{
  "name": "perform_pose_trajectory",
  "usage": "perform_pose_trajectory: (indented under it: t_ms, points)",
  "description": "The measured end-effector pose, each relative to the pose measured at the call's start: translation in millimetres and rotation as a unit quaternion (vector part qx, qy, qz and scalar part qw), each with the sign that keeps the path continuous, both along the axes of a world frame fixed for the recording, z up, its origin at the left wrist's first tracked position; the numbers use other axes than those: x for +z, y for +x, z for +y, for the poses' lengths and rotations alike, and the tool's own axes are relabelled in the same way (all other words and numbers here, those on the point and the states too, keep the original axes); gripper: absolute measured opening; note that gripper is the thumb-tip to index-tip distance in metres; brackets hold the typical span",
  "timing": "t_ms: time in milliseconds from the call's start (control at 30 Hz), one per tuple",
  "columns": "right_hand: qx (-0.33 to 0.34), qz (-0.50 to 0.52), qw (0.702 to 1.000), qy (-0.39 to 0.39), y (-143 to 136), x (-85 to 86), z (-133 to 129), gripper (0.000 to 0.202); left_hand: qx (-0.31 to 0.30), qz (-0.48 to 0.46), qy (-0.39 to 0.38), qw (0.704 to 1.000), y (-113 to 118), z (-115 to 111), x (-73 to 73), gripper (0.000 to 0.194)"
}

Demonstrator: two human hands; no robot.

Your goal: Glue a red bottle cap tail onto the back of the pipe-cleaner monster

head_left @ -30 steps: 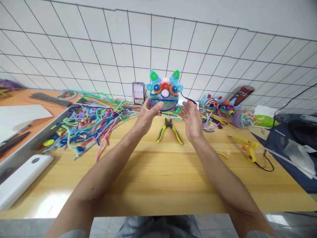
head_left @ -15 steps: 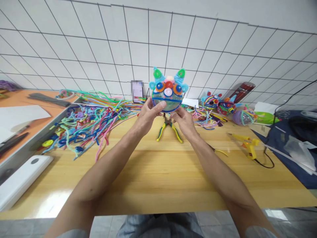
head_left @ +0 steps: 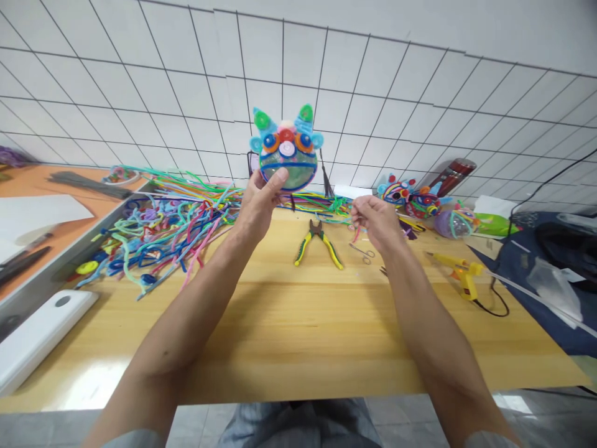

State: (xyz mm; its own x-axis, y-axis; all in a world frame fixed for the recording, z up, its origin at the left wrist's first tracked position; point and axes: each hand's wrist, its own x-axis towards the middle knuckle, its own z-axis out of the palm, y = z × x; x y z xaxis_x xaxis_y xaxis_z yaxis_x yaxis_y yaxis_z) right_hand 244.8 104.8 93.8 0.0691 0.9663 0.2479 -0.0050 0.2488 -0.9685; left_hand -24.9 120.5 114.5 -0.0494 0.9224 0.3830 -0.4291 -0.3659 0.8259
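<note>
My left hand holds up a round lion-head ornament, its thumb on the front. The ornament has a clear ball body, blue horns with green tips, orange-ringed eyes and a blue mouth line. A dark tassel hangs beside its right edge. My right hand is off the ornament, fingers pinched over the pipe cleaners; what they hold, if anything, I cannot make out. Below that hand lie small scissors. Pliers with yellow-green handles lie with handles spread between my arms.
Many pipe cleaners are heaped at left, beside a white box-shaped device. At right are two similar ornaments, a clear ball with purple, a red flask and a yellow glue gun with its cord.
The ornament has moved left and slightly up in my left hand. My right hand has let go of it and moved right, over the pipe cleaners, uncovering the scissors.
</note>
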Motion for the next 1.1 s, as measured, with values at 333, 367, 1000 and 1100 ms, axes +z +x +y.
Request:
perform_pose_trajectory:
  t_ms: [333, 367, 1000, 1100]
  points:
    - [-0.269, -0.303, 0.912, -0.063, 128, 20.0, -31, 0.016, 0.066, -0.021, 0.008, 0.998, -26, 24, 3.6, 0.064]
    - [-0.292, -0.333, 0.894, -0.065, 140, 24.7, -38, 0.014, 0.064, -0.018, 0.011, 0.998, -25, 25, 3.5, 0.064]
    - [-0.095, -0.216, 0.969, 0.074, 112, 95.6, -84, 0.023, 0.042, 0.004, 0.017, 0.999, -21, 18, 5.4, 0.058]
    - [-0.003, -0.375, 0.926, -0.042, 95, 43.0, -42, 0.034, 0.037, 0.014, 0.016, 0.999, -23, 17, 7.5, 0.056]
